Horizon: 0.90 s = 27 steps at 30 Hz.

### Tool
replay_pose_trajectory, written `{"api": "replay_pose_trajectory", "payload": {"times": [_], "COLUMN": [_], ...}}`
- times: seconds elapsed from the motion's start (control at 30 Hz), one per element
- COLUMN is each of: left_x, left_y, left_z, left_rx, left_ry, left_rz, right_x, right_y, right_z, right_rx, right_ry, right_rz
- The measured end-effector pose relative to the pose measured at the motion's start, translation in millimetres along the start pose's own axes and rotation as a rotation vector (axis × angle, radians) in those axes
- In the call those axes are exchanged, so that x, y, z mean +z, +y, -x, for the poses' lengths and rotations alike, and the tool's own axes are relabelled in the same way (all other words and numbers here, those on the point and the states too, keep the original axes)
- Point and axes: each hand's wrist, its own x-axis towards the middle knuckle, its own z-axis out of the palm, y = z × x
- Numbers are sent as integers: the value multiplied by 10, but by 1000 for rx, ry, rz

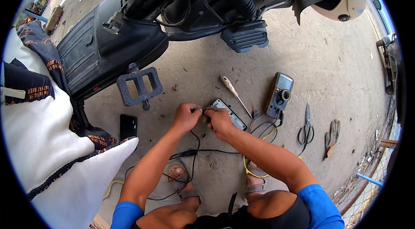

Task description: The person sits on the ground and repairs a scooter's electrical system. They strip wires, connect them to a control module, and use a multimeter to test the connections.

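Observation:
Low over the ground, my left hand (186, 117) is closed on a black cable (197, 137), which runs down from under its fingers. My right hand (219, 122) pinches beside it, and the fingertips of both hands nearly meet. What the right fingers grip is too small and covered to make out. Partly behind the right hand lies a flat rectangular device (234, 119) with a dark rim and pale labels. Close to it rest a screwdriver (235, 93) with a pale handle and a multimeter (279, 95) with its leads attached.
Scissors (306, 128) and a work glove (332, 138) lie at right. A black phone (128, 126) is at left. Black and yellow cables (246, 166) loop around my feet. Ahead stands a scooter with a pedal (139, 85); a white-lined cover (43, 125) hangs at left.

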Motion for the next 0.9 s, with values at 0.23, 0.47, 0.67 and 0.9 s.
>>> {"api": "replay_pose_trajectory", "payload": {"times": [0.23, 0.47, 0.67, 0.9], "left_x": [-21, -12, 37, 67], "left_y": [-68, -103, -112, -134], "left_z": [-46, -13, 53, 39], "left_rx": [-202, -127, 44, 47], "left_ry": [-29, 0, 24, 88], "left_rz": [106, 225, 165, 57], "right_x": [-54, -45, -28, -20], "right_y": [41, -58, -92, -75], "right_z": [-42, -112, -204, -180], "right_rx": [55, 206, 345, 370], "right_ry": [-36, -32, -50, -84], "right_rz": [83, -194, -455, -503]}}
